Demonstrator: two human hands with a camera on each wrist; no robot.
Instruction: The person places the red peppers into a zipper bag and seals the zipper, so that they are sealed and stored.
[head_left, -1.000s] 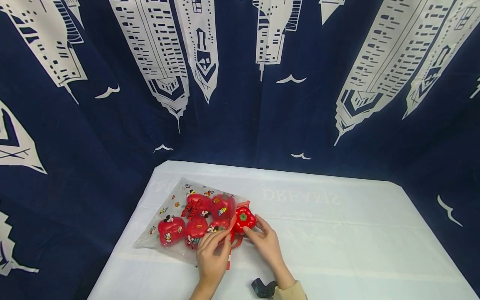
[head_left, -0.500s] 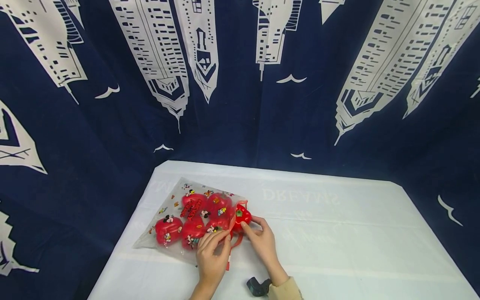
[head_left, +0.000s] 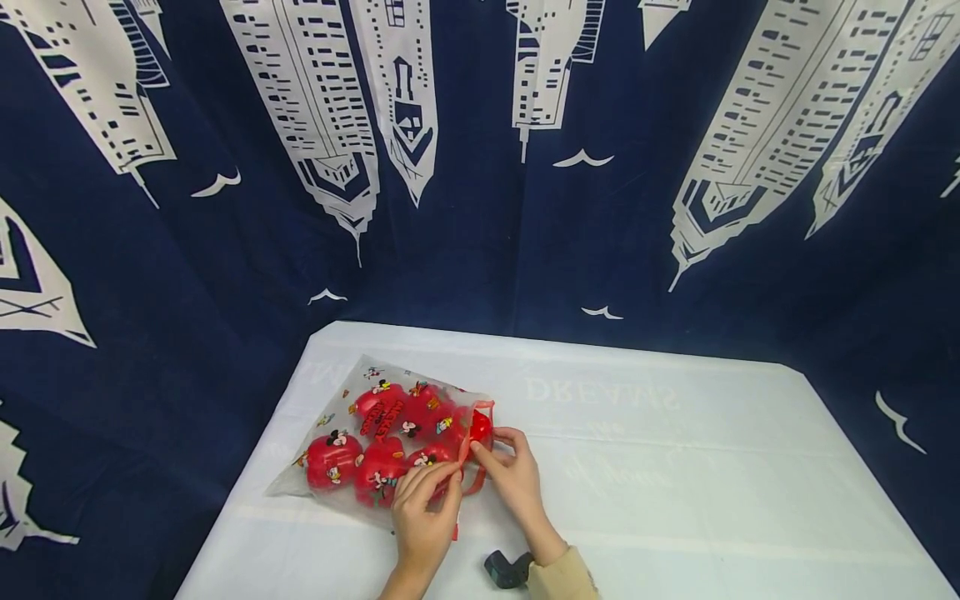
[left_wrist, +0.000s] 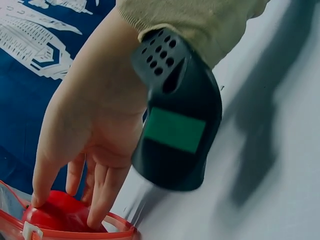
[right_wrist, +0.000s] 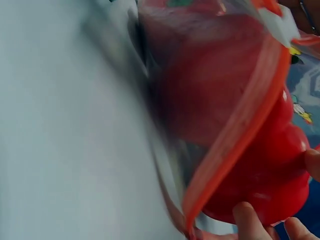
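Note:
On the left of the white table lies a clear zip bag [head_left: 300, 482] printed with cartoon figures, several red bell peppers [head_left: 332, 461] inside it. My left hand [head_left: 423, 510] pinches the bag's red edge [head_left: 466, 443] between thumb and fingers. At the bag's mouth, my right hand [head_left: 517, 479] grips another red bell pepper [head_left: 482, 427], partly inside. In the left wrist view, the right hand [left_wrist: 95, 125] holds this pepper [left_wrist: 62, 212] from above, within the red rim. The right wrist view shows fingertips [right_wrist: 249, 222] against the pepper [right_wrist: 267, 175], beside the red band [right_wrist: 240, 127].
A dark wrist camera [head_left: 508, 571] sits beside the right wrist, at the beige sleeve [head_left: 558, 575]. Behind the white table [head_left: 675, 467] hangs a navy cloth [head_left: 480, 250] printed with white buildings. A red strap loop [head_left: 475, 482] hangs by the bag's mouth.
My right hand has moved left, pushing the held pepper into the bag's mouth. The peppers inside have shifted slightly left. My left hand stays on the bag's edge.

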